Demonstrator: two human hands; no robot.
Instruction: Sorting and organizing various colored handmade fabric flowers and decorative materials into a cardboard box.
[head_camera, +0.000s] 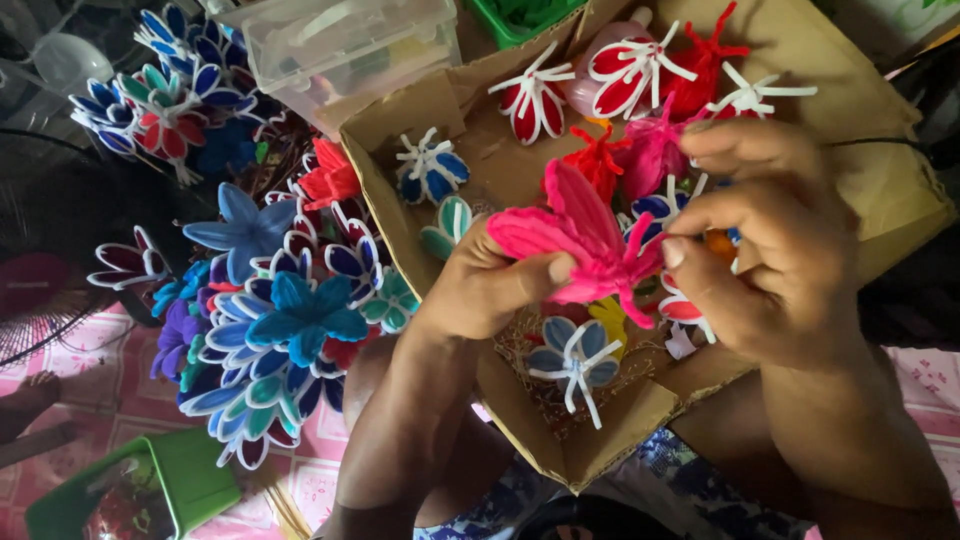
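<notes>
I see a cardboard box (850, 170) full of pipe-cleaner flowers, a blue flower heap (270, 320) to its left. Over the box, my left hand (480, 290) grasps a pink flower (590, 240); my right hand (780, 240) pinches its tip.

pink flower (585, 235) — fuzzy, matt pipe-cleaner | box (600, 455) — rough brown cardboard | tub (350, 40) — clear plastic

Pink patterned floor mat (925, 375), green basket (190, 480)
</notes>
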